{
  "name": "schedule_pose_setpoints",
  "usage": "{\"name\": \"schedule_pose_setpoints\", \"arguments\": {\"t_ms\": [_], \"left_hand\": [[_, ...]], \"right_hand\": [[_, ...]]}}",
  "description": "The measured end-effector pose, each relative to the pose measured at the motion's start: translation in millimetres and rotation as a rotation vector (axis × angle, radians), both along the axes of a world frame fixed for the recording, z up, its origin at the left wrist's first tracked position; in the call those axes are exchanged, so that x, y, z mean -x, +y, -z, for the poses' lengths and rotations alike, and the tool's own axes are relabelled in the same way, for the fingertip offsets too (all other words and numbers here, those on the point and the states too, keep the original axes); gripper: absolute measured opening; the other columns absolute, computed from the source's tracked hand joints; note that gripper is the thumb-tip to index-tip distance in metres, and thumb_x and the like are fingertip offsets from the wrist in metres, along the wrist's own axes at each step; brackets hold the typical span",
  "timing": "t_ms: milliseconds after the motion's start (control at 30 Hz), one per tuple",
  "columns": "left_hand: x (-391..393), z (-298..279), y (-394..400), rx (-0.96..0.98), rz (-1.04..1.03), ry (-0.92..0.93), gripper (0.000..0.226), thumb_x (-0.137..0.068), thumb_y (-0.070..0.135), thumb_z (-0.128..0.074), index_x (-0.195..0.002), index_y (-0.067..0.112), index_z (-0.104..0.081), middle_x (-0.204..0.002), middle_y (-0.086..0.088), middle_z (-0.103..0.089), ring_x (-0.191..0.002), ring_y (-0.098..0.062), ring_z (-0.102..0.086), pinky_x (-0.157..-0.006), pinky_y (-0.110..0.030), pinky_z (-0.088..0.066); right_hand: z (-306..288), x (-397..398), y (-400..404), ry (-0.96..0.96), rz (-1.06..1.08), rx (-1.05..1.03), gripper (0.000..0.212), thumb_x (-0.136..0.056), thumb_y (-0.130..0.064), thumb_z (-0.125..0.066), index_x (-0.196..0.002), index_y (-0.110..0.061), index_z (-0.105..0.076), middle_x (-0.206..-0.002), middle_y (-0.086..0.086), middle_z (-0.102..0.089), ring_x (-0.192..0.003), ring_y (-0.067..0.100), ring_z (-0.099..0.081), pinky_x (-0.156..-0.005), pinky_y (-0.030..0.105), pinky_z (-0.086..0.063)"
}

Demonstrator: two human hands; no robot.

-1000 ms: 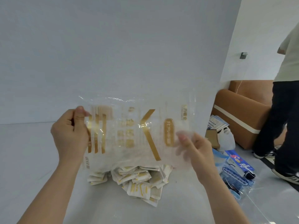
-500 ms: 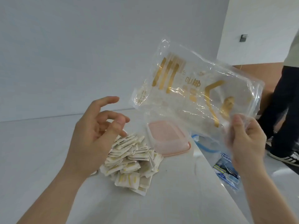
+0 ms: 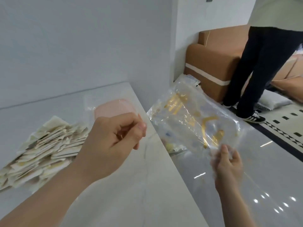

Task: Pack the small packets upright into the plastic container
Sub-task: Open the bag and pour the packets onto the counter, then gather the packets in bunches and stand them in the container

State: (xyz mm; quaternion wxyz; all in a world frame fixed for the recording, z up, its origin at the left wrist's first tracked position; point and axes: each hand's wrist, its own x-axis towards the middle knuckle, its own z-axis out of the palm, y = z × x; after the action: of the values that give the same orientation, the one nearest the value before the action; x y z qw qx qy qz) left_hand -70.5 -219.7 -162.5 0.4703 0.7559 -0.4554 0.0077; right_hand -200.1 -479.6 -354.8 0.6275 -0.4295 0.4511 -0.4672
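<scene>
A heap of small white-and-gold packets (image 3: 45,149) lies on the white table (image 3: 131,194) at the left. Behind it, near the table's right edge, stands the plastic container (image 3: 113,107) with a pink lid on. My left hand (image 3: 113,143) hovers over the table between the heap and the edge, fingers loosely curled and holding nothing. My right hand (image 3: 227,167) is out past the table's edge, over the floor. It pinches the lower corner of an empty clear bag with gold print (image 3: 193,122).
The table's right edge runs diagonally through the middle of the view, with glossy grey floor beyond. A person (image 3: 255,71) stands on the floor by a brown sofa (image 3: 211,59). Some packaging (image 3: 173,146) lies on the floor under the bag.
My left hand released the clear bag and drew back. My right hand swung the bag right and down, off the table's side. The lidded container came into view.
</scene>
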Motion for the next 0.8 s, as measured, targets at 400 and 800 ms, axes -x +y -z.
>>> {"name": "schedule_pose_setpoints", "arguments": {"t_ms": [400,800], "left_hand": [[5,22,-32,-0.081,-0.04,0.055,0.029,-0.096,0.034,-0.055,-0.072,0.023,-0.066,-0.055,-0.001,-0.062,-0.043,-0.008,-0.051,-0.049,-0.011,-0.039],[9,29,-34,-0.091,0.007,0.059,0.03,-0.096,0.035,-0.056,-0.071,0.021,-0.067,-0.051,-0.005,-0.054,-0.042,-0.007,-0.044,-0.047,-0.01,-0.032]], "right_hand": [[153,-12,-3,0.226,-0.021,-0.274,0.016,-0.103,-0.03,-0.056,-0.099,-0.015,-0.058,-0.086,0.013,-0.068,-0.049,0.018,-0.059,-0.047,0.026,-0.042],[161,-14,-4,0.441,-0.354,-0.303,0.031,-0.103,-0.031,-0.054,-0.123,-0.011,-0.066,-0.116,0.008,-0.069,-0.093,0.022,-0.062,-0.08,0.038,-0.05]]}}
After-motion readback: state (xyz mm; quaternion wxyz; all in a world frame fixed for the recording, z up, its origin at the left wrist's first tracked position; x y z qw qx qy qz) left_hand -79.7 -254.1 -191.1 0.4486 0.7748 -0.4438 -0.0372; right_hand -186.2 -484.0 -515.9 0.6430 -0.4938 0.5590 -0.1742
